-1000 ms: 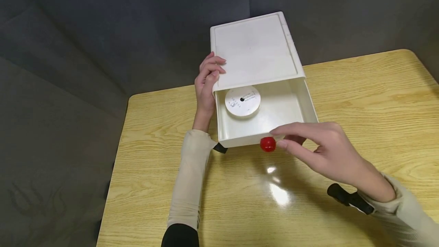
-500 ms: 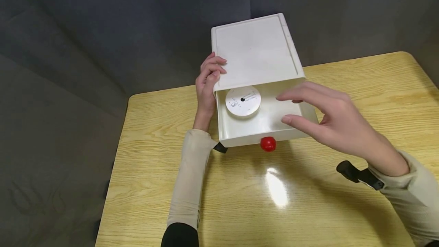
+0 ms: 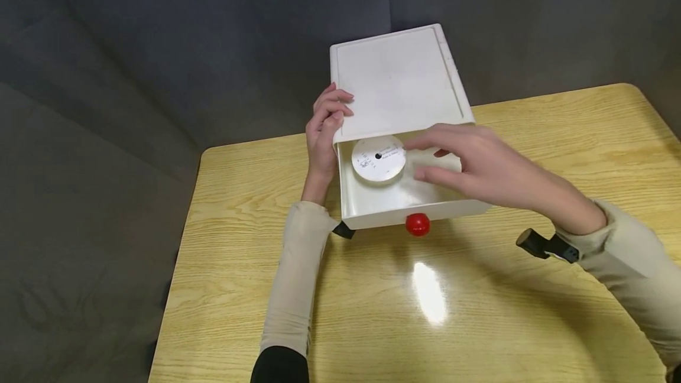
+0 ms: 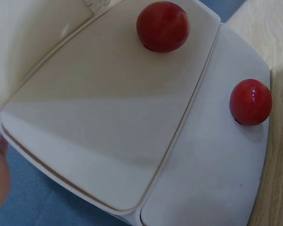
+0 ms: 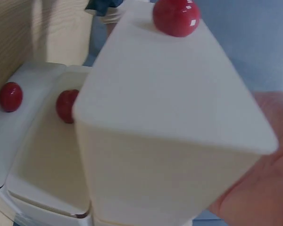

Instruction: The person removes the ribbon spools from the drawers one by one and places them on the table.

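"A dark cloth backdrop (image 3: 223,34) hung behind a wood-grain table (image 3: 239,241), with a white cabinet (image 3: 396,84) toward the far side. Where was the white disc (image 3: 380,165)?"

"Flat in the pulled-out drawer (image 3: 452,211), toward its left wall, partly overhung by the cabinet top. The drawer's red knob (image 3: 417,224) stuck out in front, apart from either hand."

"How would you have handled that reach?"

"Kept it low, I think, under the cabinet's front edge. Thumb and forefinger were best set on opposite sides of the rim, then the disc lifted level, clear of the drawer front. A pinch on one edge might have tipped it."

"And the right hand (image 3: 473,161)?"

"It came in from the right above the drawer, fingers pointing left, thumb below the forefinger, the gap between them wide and nothing held. The forefinger's tip overlapped the disc's edge in the head view; I couldn't tell whether it touched."

"The left hand (image 3: 327,123)?"

"Forearm reaching up from below, fingers bent over the cabinet's left edge, gripping it near the front corner. That seemed a sound brace against sliding."
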Demonstrator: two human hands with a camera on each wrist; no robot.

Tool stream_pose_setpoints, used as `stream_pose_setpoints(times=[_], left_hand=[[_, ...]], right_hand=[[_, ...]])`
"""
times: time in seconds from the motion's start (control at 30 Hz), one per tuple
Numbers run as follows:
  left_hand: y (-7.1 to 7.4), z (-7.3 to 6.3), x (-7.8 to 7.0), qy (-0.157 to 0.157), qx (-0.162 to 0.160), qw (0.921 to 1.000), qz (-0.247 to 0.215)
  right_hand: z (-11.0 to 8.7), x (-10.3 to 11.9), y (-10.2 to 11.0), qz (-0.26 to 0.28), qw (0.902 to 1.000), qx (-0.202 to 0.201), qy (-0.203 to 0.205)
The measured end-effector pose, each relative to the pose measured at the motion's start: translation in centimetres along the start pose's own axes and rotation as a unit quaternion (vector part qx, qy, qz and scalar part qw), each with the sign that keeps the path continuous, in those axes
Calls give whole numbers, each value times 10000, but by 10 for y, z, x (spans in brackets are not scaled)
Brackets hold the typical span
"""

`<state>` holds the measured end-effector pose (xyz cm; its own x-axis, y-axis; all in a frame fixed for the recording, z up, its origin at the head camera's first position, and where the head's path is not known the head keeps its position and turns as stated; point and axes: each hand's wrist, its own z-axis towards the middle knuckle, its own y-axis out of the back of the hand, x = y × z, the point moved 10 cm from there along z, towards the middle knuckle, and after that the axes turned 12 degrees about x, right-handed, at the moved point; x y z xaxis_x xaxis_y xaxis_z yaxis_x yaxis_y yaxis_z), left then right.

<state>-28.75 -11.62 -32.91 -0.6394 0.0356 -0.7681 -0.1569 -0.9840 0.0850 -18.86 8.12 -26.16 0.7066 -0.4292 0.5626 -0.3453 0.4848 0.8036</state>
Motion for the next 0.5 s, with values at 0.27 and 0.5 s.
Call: stream_pose_setpoints(times=[0.27, 0.5], left_hand=[[-1, -1, 2, 60, 33, 9999, 80], [0, -2, 1, 110, 12, 9999, 95]], right_hand=[[11, -12, -23, -50, 9966, 795, -197], [18, -9, -33, -203, 9937, 1100, 57]])
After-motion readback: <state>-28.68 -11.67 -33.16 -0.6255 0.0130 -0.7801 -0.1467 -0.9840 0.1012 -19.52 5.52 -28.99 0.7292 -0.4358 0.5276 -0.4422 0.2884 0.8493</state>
